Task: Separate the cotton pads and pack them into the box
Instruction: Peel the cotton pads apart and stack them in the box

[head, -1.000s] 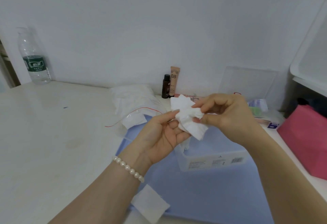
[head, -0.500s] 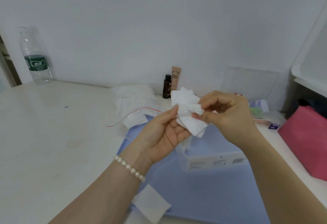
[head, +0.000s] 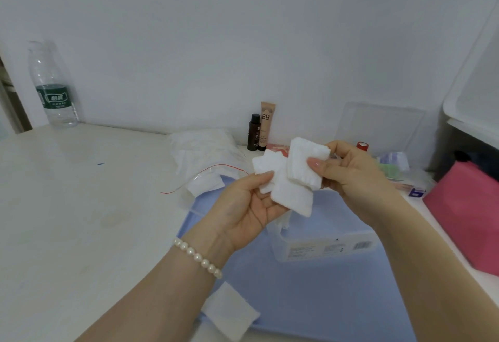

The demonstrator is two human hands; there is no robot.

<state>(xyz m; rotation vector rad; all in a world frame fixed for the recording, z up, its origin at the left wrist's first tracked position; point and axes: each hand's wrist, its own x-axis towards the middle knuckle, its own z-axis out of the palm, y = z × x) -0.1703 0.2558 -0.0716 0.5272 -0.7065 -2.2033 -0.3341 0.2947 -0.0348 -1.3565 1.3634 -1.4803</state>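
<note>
Two hands hold a clump of white cotton pads (head: 290, 179) above the clear box (head: 324, 244). Left hand (head: 248, 212) supports the clump from below, palm up, thumb tip on the pads. Right hand (head: 351, 171) pinches one pad at the clump's upper right between thumb and fingers. A pearl bracelet (head: 198, 258) circles the left wrist. The box rests on a blue mat (head: 310, 301) on the worktop (head: 81, 220). One loose pad (head: 229, 314) lies at the mat's near-left edge. Behind the hands lies a plastic bag (head: 205, 158); two cosmetic bottles (head: 260, 128) stand against the wall; a water bottle (head: 52, 87) stands far left.
</note>
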